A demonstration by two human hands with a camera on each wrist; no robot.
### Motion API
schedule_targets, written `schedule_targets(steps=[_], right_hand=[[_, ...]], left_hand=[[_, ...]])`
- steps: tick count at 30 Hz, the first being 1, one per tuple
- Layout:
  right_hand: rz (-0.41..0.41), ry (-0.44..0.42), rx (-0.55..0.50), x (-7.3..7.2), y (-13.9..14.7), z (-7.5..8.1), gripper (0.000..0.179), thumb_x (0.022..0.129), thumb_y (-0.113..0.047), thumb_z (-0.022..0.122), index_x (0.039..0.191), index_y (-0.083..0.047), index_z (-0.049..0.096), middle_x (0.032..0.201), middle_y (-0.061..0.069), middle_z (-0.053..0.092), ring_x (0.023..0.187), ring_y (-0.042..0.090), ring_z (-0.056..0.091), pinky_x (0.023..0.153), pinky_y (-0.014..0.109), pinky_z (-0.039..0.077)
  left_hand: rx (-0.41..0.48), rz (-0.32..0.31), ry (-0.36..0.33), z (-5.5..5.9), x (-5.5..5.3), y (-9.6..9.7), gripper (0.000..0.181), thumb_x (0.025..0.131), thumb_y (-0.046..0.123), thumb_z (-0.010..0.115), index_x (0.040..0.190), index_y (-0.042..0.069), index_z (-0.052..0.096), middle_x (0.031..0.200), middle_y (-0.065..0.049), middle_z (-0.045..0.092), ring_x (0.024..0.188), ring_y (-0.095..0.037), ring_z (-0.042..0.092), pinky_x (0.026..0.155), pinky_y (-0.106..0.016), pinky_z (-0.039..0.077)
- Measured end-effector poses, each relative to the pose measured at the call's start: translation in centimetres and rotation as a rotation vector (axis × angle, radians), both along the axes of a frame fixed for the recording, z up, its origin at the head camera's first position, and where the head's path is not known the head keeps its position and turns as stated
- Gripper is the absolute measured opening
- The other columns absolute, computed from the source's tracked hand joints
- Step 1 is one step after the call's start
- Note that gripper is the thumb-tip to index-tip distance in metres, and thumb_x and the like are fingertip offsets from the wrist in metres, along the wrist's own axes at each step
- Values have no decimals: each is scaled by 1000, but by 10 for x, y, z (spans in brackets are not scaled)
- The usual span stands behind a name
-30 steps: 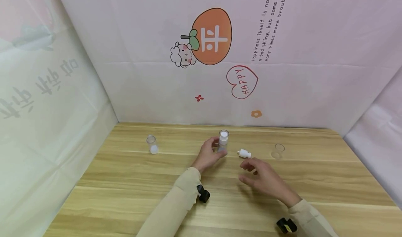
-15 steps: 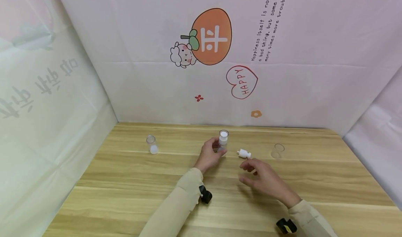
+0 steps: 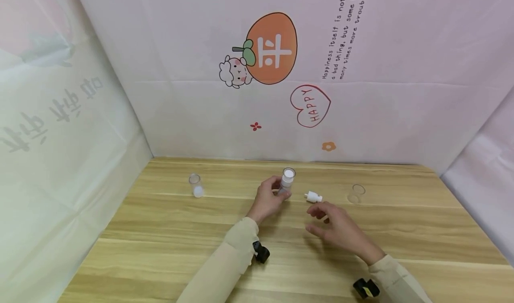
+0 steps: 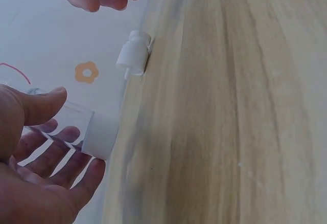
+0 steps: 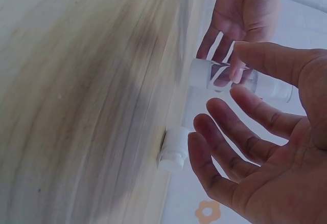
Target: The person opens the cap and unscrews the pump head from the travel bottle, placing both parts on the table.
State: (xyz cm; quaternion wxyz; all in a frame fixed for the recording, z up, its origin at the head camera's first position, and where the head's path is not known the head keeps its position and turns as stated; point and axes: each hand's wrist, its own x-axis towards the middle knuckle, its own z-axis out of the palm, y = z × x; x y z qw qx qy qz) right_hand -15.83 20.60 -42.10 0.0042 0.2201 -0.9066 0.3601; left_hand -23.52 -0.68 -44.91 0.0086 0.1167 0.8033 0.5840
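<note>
A clear bottle [image 3: 285,188] with a white collar at its top stands upright or nearly so in my left hand [image 3: 266,202]. Thumb and fingers wrap its clear wall, and the left wrist view shows the bottle's white base [image 4: 101,134]. To its right a small white pump head [image 3: 313,197] lies on its side on the table, its thin nozzle pointing left. My right hand [image 3: 341,231] hovers just in front of that pump head with loosely bent fingers; the right wrist view shows nothing in its palm [image 5: 286,178].
A clear container [image 3: 195,186] with white at its bottom stands at the left. A clear cup-like cap [image 3: 355,195] stands to the right of the pump head. Printed cloth [image 3: 192,120] hangs behind the wooden table [image 3: 160,249] and along its sides.
My left hand has stayed round the bottle, which seems to lean very slightly more to the right. The head view has shifted a little. My right hand has stayed in place.
</note>
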Motion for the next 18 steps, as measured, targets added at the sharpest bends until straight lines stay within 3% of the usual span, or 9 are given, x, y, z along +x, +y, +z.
schedule_targets(steps=[8, 18], right_hand=[[-6, 14, -24, -1, -2, 0, 38, 86, -16, 82, 116, 2, 65, 105, 13, 68, 95, 31, 65, 78, 45, 57], [-15, -19, -79, -6, -7, 2, 40, 87, -13, 81, 119, 2, 62, 107, 14, 67, 96, 32, 65, 81, 46, 57]], left_hand=[[-91, -14, 52, 8, 11, -10, 39, 92, 12, 76, 129, 8, 64, 122, -7, 66, 113, -23, 61, 98, -42, 50], [-223, -56, 169, 20, 26, -22, 37, 91, 10, 77, 125, 6, 65, 117, -8, 64, 111, -26, 61, 98, -45, 48]])
